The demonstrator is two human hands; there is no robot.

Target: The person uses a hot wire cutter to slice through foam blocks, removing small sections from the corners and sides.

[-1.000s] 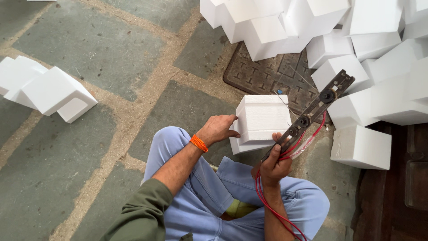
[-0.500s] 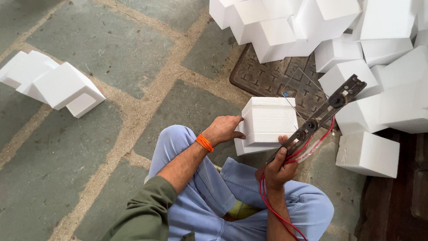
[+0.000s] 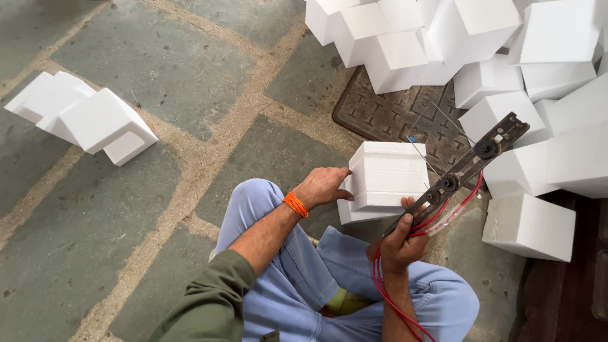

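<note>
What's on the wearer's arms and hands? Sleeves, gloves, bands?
Both hands are bare, no gloves. The left hand has an orange band at the wrist, and an olive-green sleeve covers the upper part of that arm. The right hand and forearm show no sleeve, band or watch.

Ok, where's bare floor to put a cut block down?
Bare stone paving lies left of the knee, between the small foam stack and the metal cover. Right and top are crowded with the foam pile; the left hand steadies a block.
</note>
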